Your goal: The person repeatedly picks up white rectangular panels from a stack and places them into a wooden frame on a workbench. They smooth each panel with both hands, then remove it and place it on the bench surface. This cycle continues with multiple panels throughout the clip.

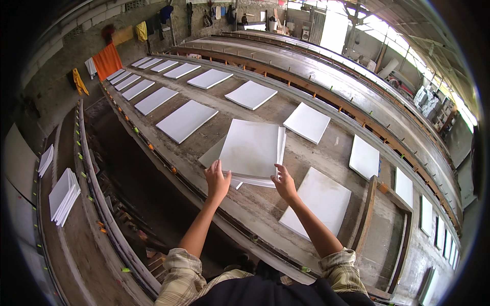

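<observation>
A thick stack of white sheets (251,148) is between my two hands, raised over the long table. My left hand (218,179) grips its near left corner, and my right hand (284,181) grips the near right edge. Along the right side the layers fan apart a little. Beneath the stack, part of another pale sheet (212,153) shows on the table. Close to my right forearm lies a large white sheet pile (319,199). Beyond my left hand is another white pile (187,120).
Two rows of white piles run along the long table (204,97). A wooden frame (365,217) lies at the right. On the left, a dark gap separates a second table (76,239) bearing white stacks (64,196). Orange cloth (106,62) hangs by the far wall.
</observation>
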`<state>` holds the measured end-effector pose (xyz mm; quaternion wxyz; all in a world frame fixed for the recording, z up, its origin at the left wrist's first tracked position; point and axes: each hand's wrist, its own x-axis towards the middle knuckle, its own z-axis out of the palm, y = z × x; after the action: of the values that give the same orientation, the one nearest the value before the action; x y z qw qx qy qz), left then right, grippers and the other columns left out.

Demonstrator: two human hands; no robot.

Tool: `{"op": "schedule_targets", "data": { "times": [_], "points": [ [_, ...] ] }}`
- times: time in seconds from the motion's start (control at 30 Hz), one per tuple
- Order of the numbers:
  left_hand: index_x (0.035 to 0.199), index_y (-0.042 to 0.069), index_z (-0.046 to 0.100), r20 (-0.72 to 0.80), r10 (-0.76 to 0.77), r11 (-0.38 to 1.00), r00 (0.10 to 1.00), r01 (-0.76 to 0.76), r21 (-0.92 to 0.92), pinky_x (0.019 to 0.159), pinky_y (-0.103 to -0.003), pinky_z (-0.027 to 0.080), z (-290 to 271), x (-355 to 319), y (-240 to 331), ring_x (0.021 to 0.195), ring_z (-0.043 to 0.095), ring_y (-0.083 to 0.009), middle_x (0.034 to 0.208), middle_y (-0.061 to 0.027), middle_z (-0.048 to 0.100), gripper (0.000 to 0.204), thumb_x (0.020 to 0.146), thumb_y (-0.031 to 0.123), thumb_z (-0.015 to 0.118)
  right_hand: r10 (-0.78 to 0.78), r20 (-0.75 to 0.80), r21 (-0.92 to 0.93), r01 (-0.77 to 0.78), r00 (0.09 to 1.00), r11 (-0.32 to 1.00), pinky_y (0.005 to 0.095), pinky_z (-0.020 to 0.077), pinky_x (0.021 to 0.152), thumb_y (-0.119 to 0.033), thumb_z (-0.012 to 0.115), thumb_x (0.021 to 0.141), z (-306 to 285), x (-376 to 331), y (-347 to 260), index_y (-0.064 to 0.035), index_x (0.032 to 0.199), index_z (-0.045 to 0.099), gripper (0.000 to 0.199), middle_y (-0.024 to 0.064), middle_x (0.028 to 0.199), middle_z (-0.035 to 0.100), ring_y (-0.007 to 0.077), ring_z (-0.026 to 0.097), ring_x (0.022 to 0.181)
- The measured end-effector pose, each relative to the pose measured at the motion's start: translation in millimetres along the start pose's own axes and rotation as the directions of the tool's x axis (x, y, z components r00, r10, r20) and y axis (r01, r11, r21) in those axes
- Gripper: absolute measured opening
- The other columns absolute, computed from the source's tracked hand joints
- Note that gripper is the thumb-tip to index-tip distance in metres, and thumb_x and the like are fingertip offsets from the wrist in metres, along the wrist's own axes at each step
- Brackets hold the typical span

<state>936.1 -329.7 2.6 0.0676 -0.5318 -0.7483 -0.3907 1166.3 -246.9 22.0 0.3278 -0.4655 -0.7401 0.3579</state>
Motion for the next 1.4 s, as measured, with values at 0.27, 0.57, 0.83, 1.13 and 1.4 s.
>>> {"op": "schedule_targets", "data": {
  "times": [0.27,0.57,0.83,1.13,1.4],
  "points": [
    [0.114,0.001,0.057,0.303,-0.382,0.824,0.873,0.470,-0.317,0.086,-0.042,0.042,4.0,48.3,-25.2,0.099,0.056,-0.0304,0.107,-0.0183,0.059,0.050,0.077,0.033,0.066,0.104,-0.002,-0.047,-0.104,0.995,0.993,0.0425,0.0371,0.097,-0.017,0.064,0.077,9.3,-1.8,-31.3,-0.0116,0.127,0.044,0.054,0.0236,0.114,0.053,0.0359,0.044,0.110],
    [0.124,0.001,0.032,0.474,-0.179,0.481,0.862,0.498,-0.722,0.082,-0.032,0.045,-27.8,33.5,50.0,0.093,0.054,-0.0172,0.119,-0.0116,0.046,0.048,0.086,0.012,0.059,0.203,-0.169,0.465,-0.104,0.964,0.879,0.0385,0.0374,0.095,-0.013,0.067,0.077,-29.6,-17.2,2.2,-0.0093,0.128,0.042,0.057,0.0131,0.116,0.045,0.0258,0.045,0.109],
    [0.143,0.017,0.018,0.524,0.437,0.491,0.731,0.294,-0.820,0.076,-0.026,0.046,-8.1,-26.4,187.9,0.087,0.052,-0.0120,0.116,-0.0104,0.047,0.082,0.079,0.006,0.067,0.104,-0.537,0.401,0.145,0.837,0.905,0.0242,0.0468,0.067,-0.013,0.059,0.088,-219.9,-97.1,12.9,-0.0133,0.137,0.030,0.057,0.0098,0.098,0.056,0.0124,0.057,0.080],
    [0.122,0.014,0.054,0.424,0.744,0.602,0.516,-0.243,-0.761,0.094,-0.038,0.043,70.1,-136.6,357.8,0.109,0.052,-0.0240,0.117,-0.0065,0.055,0.041,0.082,0.009,0.062,0.234,-0.772,0.145,-0.194,0.591,0.970,0.0231,0.0335,0.049,-0.008,0.059,0.085,-419.5,-283.7,96.3,-0.0157,0.136,0.043,0.054,-0.0055,0.058,0.043,0.0029,0.036,0.053],
    [0.103,0.008,0.065,0.503,0.690,0.715,0.521,-0.600,-0.358,0.107,-0.050,0.025,119.5,-218.9,432.9,0.131,0.024,-0.0316,0.134,-0.0058,0.042,0.023,0.081,0.017,0.063,0.528,-0.648,0.339,-0.414,0.549,0.845,0.0251,0.0449,0.064,-0.008,0.059,0.086,-444.8,-349.2,198.0,-0.0153,0.137,0.041,0.054,0.0040,0.080,0.063,0.0067,0.055,0.067]
  ]
}}
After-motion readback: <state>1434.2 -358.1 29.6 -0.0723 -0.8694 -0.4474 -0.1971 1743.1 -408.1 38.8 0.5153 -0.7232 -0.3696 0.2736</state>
